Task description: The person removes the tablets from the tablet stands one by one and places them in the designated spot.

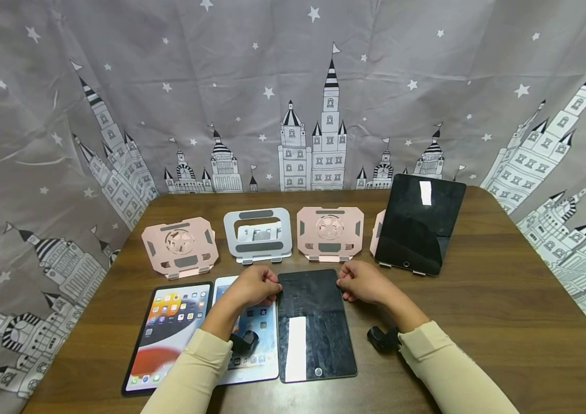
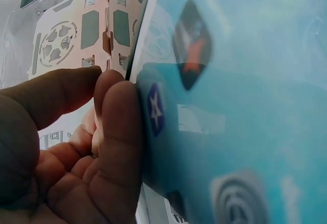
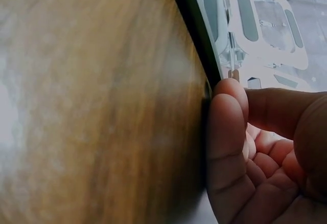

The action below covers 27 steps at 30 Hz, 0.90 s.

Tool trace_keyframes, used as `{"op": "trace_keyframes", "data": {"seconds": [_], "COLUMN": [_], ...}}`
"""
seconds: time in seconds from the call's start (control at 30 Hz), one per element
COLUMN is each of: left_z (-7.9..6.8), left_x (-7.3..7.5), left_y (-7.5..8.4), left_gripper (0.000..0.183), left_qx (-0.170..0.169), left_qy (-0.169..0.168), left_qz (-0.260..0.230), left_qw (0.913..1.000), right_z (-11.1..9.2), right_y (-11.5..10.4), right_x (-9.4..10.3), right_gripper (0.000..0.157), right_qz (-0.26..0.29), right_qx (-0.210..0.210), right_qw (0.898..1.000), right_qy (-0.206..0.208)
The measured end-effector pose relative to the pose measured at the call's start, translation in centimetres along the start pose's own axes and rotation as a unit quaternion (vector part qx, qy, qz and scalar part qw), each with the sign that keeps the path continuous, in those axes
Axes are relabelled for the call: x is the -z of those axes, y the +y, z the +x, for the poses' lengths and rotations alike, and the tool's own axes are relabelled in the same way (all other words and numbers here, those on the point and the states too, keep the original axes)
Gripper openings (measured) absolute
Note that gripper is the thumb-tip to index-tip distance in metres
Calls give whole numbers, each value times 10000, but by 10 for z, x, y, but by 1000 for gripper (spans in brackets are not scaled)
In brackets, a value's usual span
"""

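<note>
A black tablet (image 1: 316, 310) with a white strip near its lower left lies flat on the table. My left hand (image 1: 259, 286) holds its upper left edge with curled fingers, above a white tablet (image 1: 256, 345) whose screen is lit. At the upper right edge, my right hand (image 1: 362, 282) holds the same black tablet. In the left wrist view, thumb and fingertips come together beside the lit blue screen (image 2: 245, 106). The right wrist view shows the black tablet's dark edge (image 3: 196, 29) running to the fingertips; the exact contact is partly hidden.
Behind the tablets stand a left pink stand (image 1: 181, 247), a silver stand (image 1: 257, 234) and a middle pink stand (image 1: 330, 233). Another black tablet (image 1: 419, 224) leans on a mostly covered pink stand at right. A lit tablet (image 1: 173, 328) lies at left on the wooden table (image 1: 500, 299).
</note>
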<state>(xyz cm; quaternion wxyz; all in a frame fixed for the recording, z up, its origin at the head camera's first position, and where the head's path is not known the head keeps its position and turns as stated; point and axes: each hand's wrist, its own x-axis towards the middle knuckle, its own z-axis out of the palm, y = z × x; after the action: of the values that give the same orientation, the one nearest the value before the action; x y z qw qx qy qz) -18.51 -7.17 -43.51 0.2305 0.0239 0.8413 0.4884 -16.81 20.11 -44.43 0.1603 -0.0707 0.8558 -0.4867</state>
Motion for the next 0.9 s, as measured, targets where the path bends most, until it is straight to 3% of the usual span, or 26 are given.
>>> {"op": "trace_keyframes", "data": {"seconds": [0.33, 0.43, 0.6, 0.8, 0.9], "left_z": [-4, -3, 2, 8, 12], "left_x": [2, 3, 4, 1, -4], "left_y": [6, 10, 19, 42, 62], "left_gripper": [11, 13, 16, 16, 15], "left_qx": [-167, -182, -367, -912, -1439], "left_qy": [-431, -547, -626, -724, -659], "left_qz": [-66, 92, 578, 859, 1165], "left_qw": [9989, 9983, 9957, 9895, 9805], "right_z": [-2, -3, -10, -25, -34], "right_y": [4, 8, 9, 4, 2], "right_x": [7, 10, 21, 48, 66], "right_gripper": [6, 7, 9, 12, 14], "right_qz": [567, 758, 566, 42, -290], "right_qx": [145, 240, 454, 553, 625], "right_qw": [9978, 9963, 9972, 9981, 9956], "right_qy": [-313, -329, -177, 262, 639]}}
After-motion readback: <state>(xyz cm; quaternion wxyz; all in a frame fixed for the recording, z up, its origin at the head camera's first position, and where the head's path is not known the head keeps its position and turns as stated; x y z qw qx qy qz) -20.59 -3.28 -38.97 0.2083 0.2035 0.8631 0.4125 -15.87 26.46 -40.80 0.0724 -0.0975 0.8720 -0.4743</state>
